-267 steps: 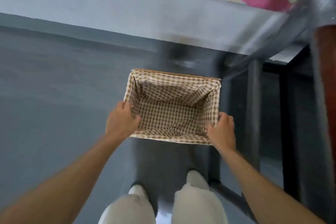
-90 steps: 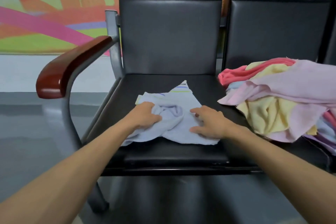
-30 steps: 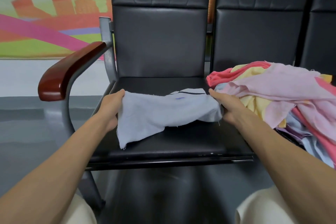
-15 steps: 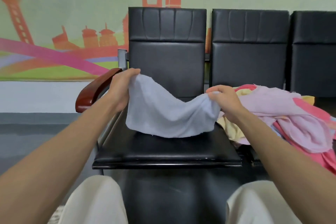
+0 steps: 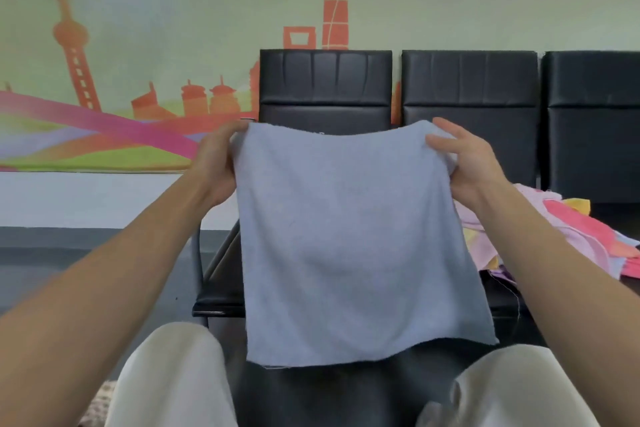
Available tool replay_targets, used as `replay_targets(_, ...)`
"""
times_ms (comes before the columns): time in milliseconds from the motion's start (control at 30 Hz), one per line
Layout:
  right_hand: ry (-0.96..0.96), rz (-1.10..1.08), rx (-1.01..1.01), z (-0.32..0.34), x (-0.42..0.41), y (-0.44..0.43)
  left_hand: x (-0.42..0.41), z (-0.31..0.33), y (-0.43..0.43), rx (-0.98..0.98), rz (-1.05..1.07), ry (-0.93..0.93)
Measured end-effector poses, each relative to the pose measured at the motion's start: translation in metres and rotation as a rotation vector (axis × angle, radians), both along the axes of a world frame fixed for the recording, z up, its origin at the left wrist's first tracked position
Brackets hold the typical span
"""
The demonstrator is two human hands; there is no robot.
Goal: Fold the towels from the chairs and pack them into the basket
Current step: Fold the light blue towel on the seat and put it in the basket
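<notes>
Both hands are pinching the pale blue towel [image 5: 346,243] by its top corners: the left hand [image 5: 216,163] at the left corner, the right hand [image 5: 467,163] at the right. The towel is hanging spread flat between them, in front of the black chair [image 5: 325,87], while a heap of pink and yellow towels [image 5: 571,232] is lying on the neighbouring chair [image 5: 467,90].

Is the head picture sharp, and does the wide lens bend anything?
Head view: soft, even light, no glare; the blue towel, the left hand and the right hand are fairly sharp; the forearms look stretched toward the bottom corners.
</notes>
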State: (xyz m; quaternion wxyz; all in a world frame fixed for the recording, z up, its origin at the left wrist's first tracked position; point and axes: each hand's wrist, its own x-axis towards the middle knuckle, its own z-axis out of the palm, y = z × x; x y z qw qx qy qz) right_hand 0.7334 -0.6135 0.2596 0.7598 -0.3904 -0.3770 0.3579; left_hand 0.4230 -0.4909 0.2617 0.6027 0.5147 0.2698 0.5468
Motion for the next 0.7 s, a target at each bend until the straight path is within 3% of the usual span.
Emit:
replay_targets(100,-0.117,-0.027,-0.137,-0.024,0.01,0.012,-0.001,-0.022,0.009,0.039,0.147,0.248)
replay_targets(200,-0.471,-0.179,-0.285,-0.048,0.021,0.026,-0.006,-0.04,0.022,0.081,0.188,0.483)
replay_targets(267,-0.688,-0.263,-0.323,-0.059,0.028,0.034,-0.007,-0.047,0.032,0.098,0.188,0.577)
replay_targets(433,-1.005,-0.436,-0.383,-0.074,0.036,0.048,0.0,-0.063,0.058,0.132,0.243,0.729)
replay_targets(533,-0.927,-0.505,-0.379,-0.085,0.039,0.055,-0.002,-0.084,0.101,0.109,0.354,0.792)
replay_targets(633,-0.454,-0.338,-0.371,-0.09,0.039,0.057,0.006,-0.088,0.102,0.062,0.421,0.819)
replay_targets(700,-0.27,-0.244,-0.356,-0.092,0.039,0.055,0.013,-0.085,0.088,0.02,0.454,0.84)
